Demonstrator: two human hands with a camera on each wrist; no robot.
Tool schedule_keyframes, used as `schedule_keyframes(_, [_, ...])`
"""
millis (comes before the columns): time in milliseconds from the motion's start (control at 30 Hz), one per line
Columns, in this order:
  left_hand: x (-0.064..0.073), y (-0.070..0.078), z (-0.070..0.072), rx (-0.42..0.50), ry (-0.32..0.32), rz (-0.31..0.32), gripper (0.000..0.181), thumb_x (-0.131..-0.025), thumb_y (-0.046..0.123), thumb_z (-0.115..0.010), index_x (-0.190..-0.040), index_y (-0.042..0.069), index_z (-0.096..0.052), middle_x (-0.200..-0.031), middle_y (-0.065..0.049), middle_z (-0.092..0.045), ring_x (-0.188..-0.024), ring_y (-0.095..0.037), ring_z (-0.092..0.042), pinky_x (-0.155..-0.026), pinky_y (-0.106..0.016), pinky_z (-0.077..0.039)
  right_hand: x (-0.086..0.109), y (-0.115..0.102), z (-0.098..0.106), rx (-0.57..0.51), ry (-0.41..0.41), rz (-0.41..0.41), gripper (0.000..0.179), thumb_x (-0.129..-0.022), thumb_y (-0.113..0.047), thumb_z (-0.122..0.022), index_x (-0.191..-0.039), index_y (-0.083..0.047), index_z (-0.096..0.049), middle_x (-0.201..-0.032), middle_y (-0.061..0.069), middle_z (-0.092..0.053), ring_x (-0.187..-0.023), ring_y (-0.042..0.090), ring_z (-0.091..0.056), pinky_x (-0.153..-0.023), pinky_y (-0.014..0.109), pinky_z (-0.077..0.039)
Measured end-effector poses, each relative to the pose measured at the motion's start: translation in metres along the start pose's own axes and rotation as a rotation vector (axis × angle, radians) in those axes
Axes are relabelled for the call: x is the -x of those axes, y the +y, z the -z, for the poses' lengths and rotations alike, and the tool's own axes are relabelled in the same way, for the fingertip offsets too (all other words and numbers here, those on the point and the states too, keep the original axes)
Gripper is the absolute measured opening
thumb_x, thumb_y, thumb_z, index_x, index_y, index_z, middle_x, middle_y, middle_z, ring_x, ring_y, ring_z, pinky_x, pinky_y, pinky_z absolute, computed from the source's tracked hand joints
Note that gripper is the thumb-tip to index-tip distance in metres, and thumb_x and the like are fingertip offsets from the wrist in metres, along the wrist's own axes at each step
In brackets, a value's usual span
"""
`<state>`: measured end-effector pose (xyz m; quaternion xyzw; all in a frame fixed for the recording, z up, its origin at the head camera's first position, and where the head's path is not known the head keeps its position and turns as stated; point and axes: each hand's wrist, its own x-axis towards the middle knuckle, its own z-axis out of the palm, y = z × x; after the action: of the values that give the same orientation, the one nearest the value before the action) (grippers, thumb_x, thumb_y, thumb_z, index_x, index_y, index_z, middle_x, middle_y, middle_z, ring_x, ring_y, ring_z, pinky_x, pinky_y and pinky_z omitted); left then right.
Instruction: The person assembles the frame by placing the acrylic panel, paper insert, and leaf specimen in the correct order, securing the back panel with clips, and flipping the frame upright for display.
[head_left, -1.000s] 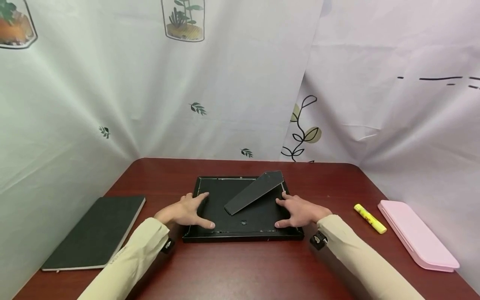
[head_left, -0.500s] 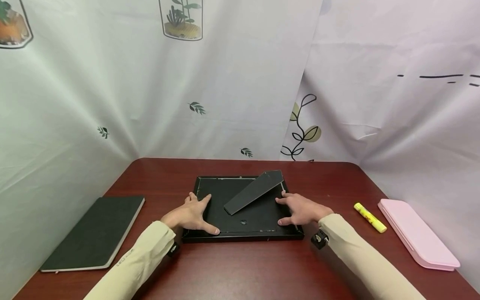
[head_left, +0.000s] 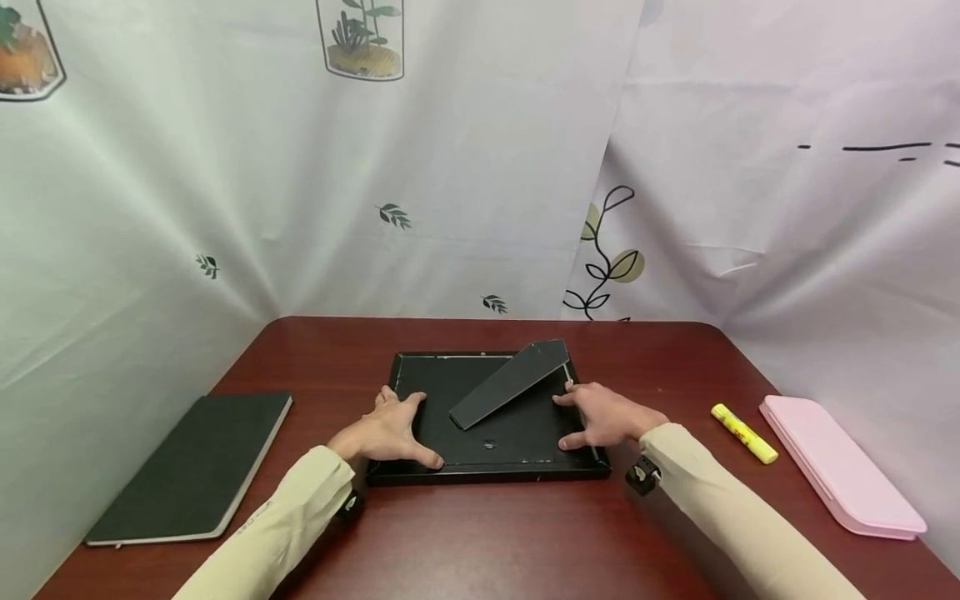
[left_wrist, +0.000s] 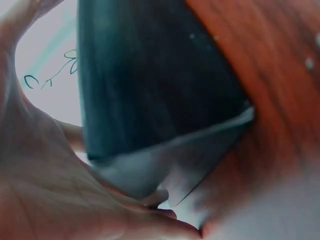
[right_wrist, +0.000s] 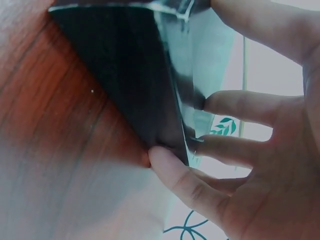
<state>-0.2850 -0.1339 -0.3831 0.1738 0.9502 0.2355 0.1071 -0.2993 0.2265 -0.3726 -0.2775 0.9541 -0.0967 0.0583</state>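
Note:
A black picture frame [head_left: 438, 379] lies face down on the table, its back upward. The easel leg [head_left: 510, 385] slants across the back, its wide end toward the far right corner. My left hand [head_left: 384, 432] rests over the frame's left side, fingers spread and thumb at the near edge. Over the right side rests my right hand [head_left: 606, 415], thumb and forefinger apart on the back. In the left wrist view, the frame's dark side [left_wrist: 160, 80] stands beside my palm. The right wrist view shows fairly straight fingers [right_wrist: 245, 107] touching the frame's edge, one down by the tabletop.
A dark green notebook [head_left: 191, 467] lies at the left of the reddish-brown table [head_left: 495, 542]. To the right are a yellow marker-like stick [head_left: 744, 433] and a pink case [head_left: 843, 467]. White printed cloth [head_left: 480, 167] hangs behind the table and along both sides.
My left hand has shifted right and nearer along the frame, its thumb now at the near edge. The right hand has moved slightly right. Frame and easel leg look unmoved.

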Motion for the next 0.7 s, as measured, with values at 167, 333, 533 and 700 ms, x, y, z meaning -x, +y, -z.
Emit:
schedule_keyframes(167, [0.002,-0.003,-0.004,0.015,0.034,-0.006,0.111,-0.062,0.05,-0.086,-0.153,0.008,-0.037,-0.154,-0.047,-0.015,-0.144,-0.064,-0.018,-0.104,-0.074,-0.036,-0.001,-0.001,0.0,0.0,-0.013,-0.024,0.072,-0.081,-0.041,-0.082,-0.138,-0.003,-0.06,-0.15,0.032,-0.045,-0.139,0.047,-0.045,-0.111,0.056,-0.041])
schedule_keyframes(333, [0.0,-0.003,-0.006,0.017,0.083,-0.018,0.107,-0.06,0.048,-0.087,-0.15,0.013,-0.042,-0.15,-0.044,-0.026,-0.137,-0.062,-0.031,-0.095,-0.067,-0.046,-0.002,-0.001,0.0,-0.006,-0.008,-0.049,0.072,-0.079,-0.04,-0.084,-0.137,-0.004,-0.061,-0.15,0.031,-0.046,-0.137,0.046,-0.047,-0.11,0.055,-0.042])
schedule_keyframes(533, [-0.002,0.003,-0.007,-0.034,0.12,0.005,0.098,-0.056,0.047,-0.086,-0.144,0.019,-0.05,-0.134,-0.034,-0.04,-0.109,-0.044,-0.047,-0.075,-0.048,-0.048,-0.002,-0.003,0.003,-0.024,-0.018,-0.068,0.07,-0.079,-0.038,-0.085,-0.137,-0.005,-0.061,-0.151,0.031,-0.044,-0.137,0.045,-0.047,-0.11,0.054,-0.042])
schedule_keyframes(700, [-0.006,0.011,-0.002,-0.042,0.093,0.055,0.098,-0.054,0.044,-0.091,-0.141,0.024,-0.051,-0.128,-0.032,-0.038,-0.102,-0.041,-0.043,-0.071,-0.046,-0.042,-0.002,-0.004,0.004,-0.034,-0.032,-0.085,0.071,-0.079,-0.038,-0.085,-0.138,-0.007,-0.061,-0.153,0.031,-0.042,-0.138,0.045,-0.046,-0.11,0.054,-0.042])
